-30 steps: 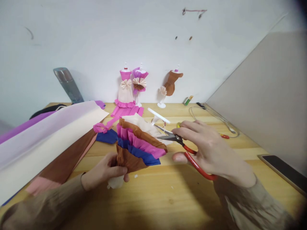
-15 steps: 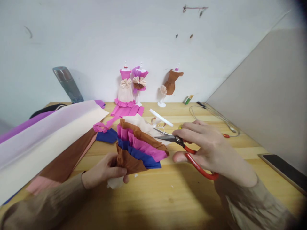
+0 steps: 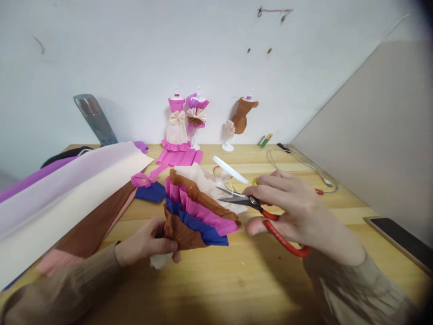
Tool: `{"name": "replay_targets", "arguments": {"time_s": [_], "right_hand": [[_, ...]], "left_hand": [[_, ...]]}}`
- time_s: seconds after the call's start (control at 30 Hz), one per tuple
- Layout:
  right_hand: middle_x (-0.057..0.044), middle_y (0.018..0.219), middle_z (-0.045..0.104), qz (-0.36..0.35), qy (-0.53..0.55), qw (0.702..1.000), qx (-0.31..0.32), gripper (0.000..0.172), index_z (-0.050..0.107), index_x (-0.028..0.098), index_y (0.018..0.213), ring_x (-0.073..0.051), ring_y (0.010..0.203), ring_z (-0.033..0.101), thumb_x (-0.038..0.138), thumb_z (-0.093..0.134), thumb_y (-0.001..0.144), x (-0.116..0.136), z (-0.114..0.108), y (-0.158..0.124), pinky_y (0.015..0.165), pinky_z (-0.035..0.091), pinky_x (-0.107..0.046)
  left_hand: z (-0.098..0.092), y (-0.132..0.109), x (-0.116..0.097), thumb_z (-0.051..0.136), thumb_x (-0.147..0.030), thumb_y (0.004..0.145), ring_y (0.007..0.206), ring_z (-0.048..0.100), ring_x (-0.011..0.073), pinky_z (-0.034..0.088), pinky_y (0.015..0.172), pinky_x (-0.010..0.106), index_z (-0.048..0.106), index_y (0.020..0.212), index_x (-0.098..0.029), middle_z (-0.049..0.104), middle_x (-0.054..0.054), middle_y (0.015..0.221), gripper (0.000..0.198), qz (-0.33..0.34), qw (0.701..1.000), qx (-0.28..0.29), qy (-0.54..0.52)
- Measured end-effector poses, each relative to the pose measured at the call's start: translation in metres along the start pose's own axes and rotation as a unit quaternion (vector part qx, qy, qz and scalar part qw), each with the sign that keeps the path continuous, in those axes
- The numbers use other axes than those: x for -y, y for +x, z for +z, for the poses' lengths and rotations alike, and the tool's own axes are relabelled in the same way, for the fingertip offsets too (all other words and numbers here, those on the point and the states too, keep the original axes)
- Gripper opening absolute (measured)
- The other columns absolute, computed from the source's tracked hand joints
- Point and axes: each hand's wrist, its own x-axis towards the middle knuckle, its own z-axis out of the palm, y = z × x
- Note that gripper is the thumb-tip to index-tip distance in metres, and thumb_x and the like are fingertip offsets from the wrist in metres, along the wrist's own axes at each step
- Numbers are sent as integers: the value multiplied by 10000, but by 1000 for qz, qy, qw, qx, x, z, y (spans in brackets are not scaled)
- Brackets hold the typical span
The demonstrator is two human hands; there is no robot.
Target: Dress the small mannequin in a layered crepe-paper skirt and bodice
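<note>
My left hand [image 3: 148, 242] is closed around the bodice end of a small dress [image 3: 189, 231] of ruffled crepe paper, tilted on its side. Its layers run brown, blue, pink, brown and cream. Beyond the hem sticks out a white disc base [image 3: 230, 169], apparently of a mini dress form hidden inside. My right hand [image 3: 287, 207] grips red-handled scissors [image 3: 252, 201], fingers and thumb in the loops. The blades are slightly apart, with their tips over the cream layer [image 3: 194, 174]; whether they touch the paper I cannot tell.
Dressed mini mannequins [image 3: 177, 118] stand by the wall, one in a brown dress [image 3: 241, 117]. Rolls of coloured paper [image 3: 74, 194] lie at left near a bottle [image 3: 94, 118]. Pink pleated paper [image 3: 181, 157] and a blue piece [image 3: 150, 192] lie mid-table. A cable [image 3: 311, 164] and phone [image 3: 399, 239] are at right.
The dress has turned slightly in my left hand, its hem dipping lower and to the right, and the white base has tilted. The scissors have shifted a little right and down.
</note>
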Motion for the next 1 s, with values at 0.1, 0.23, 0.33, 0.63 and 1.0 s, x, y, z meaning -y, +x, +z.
{"name": "replay_targets", "arguments": {"time_s": [0.1, 0.23, 0.33, 0.63, 1.0], "right_hand": [[-15, 643, 544, 2, 7, 1000, 2, 518, 650, 162, 868, -135, 574, 458, 655, 492, 890, 0, 1, -1, 586, 337, -287], [-4, 626, 522, 1, 10, 1000, 1, 509, 647, 161, 846, -127, 562, 446, 649, 506, 887, -2, 3, -3, 583, 339, -285], [9, 591, 487, -1, 4, 1000, -4, 509, 640, 164, 819, -117, 533, 419, 643, 488, 897, -2, 3, -4, 561, 328, -278], [-22, 660, 570, 44, 54, 998, -9, 502, 589, 163, 843, -131, 577, 512, 647, 469, 898, 6, -1, 5, 555, 393, -258], [-26, 707, 595, 99, 69, 993, -20, 438, 581, 179, 966, -157, 619, 551, 607, 503, 911, 3, -1, -2, 569, 418, -276]], "left_hand": [[1, -1, -2, 766, -564, 676, 510, 558, 101, 414, 453, 175, 650, 888, -116, 707, 72, 720, 509, -1, 1000, -3, 3], [1, -1, -2, 762, -550, 688, 509, 554, 97, 412, 450, 172, 661, 888, -113, 710, 75, 727, 491, -2, 1000, 1, 5], [0, 0, -1, 757, -543, 701, 509, 548, 91, 414, 451, 164, 669, 888, -111, 708, 74, 722, 478, 2, 1000, 5, -1], [0, 2, -1, 753, -551, 702, 466, 538, 81, 399, 426, 155, 684, 860, -107, 712, 76, 690, 475, 13, 1000, 7, -6], [-2, 5, 9, 772, -449, 680, 444, 579, 121, 422, 390, 185, 657, 854, -110, 731, 85, 678, 398, 13, 995, -14, -94]]}}
